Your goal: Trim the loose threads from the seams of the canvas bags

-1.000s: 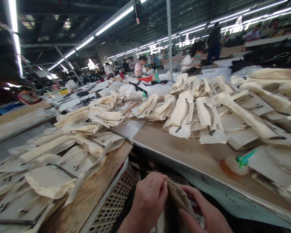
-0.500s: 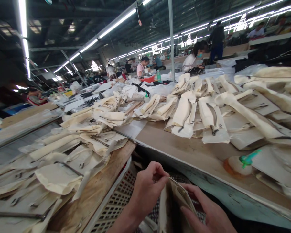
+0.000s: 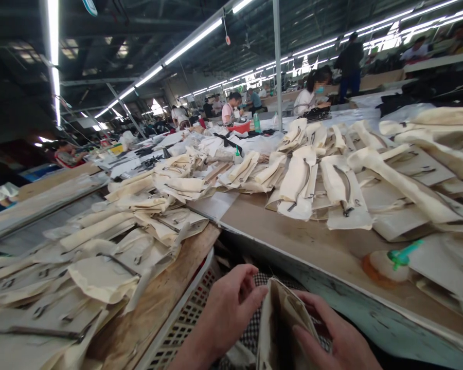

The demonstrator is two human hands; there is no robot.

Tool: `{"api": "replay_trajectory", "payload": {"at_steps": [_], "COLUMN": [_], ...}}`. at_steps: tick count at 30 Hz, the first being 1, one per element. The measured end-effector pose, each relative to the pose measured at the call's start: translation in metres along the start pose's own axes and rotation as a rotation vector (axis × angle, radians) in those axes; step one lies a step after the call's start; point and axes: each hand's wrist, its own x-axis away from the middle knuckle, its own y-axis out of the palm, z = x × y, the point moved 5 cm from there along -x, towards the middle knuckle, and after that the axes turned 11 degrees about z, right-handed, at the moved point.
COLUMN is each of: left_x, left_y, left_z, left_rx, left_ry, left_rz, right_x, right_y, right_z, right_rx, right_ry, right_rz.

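Note:
Low in the head view, a cream fabric piece (image 3: 268, 329) stands with its dark opening facing up. My right hand (image 3: 335, 329) grips its right side, thumb at the opening and fingers round the outer edge. At the piece's upper left edge is my left hand (image 3: 231, 308), fingers loosely curled and parted from the thumb. The thumb tip lies close to the edge; I cannot tell whether it touches. Nothing shows between these fingers. A loose thread sticks up near the piece's top.
Cream pieces with dark zippers (image 3: 301, 177) cover the right table (image 3: 262, 218); more (image 3: 100, 272) lie on the wooden table (image 3: 170, 277) at left. A white basket (image 3: 185, 318) stands below. A green-nozzled bottle (image 3: 389, 264) is at right. People (image 3: 308, 95) work farther back.
My left thumb and fingers have parted and come away from the piece's top edge, which they pinched before. My right hand keeps its grip. The whole view has shifted slightly.

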Motion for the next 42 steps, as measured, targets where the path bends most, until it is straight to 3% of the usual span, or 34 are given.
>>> {"api": "replay_trajectory", "payload": {"at_steps": [3,6,13,21,25,29,35,39,42], "left_x": [0.008,0.010,0.004,-0.004,0.000,0.005,0.024,0.036,0.036], "left_y": [0.008,0.021,0.037,0.036,0.037,0.021,-0.024,-0.018,-0.007], "left_z": [0.009,0.012,0.003,0.011,0.011,0.016,0.042,0.032,0.020], "left_rx": [-0.332,-0.528,-0.652,-0.652,-0.602,-0.524,-0.588,-0.786,-0.833], "left_ry": [0.139,0.230,0.400,0.263,0.138,0.104,0.097,0.158,0.149], "left_rz": [0.020,0.063,0.050,0.031,-0.056,-0.081,0.025,-0.016,-0.058], "right_x": [-0.001,-0.002,-0.005,-0.011,-0.006,-0.003,-0.019,-0.024,-0.021], "right_y": [0.000,-0.002,0.001,-0.007,-0.008,-0.008,-0.008,-0.001,-0.003], "right_z": [-0.005,-0.010,-0.009,-0.010,-0.008,-0.021,-0.071,-0.075,-0.070], "right_rx": [0.040,0.065,0.007,-0.172,-0.195,-0.171,-0.321,-0.438,-0.307], "right_ry": [-0.022,-0.040,-0.037,-0.023,-0.048,-0.123,-0.171,-0.031,-0.060], "right_rz": [-0.079,-0.078,-0.065,0.002,0.017,0.021,-0.242,-0.476,-0.477]}}
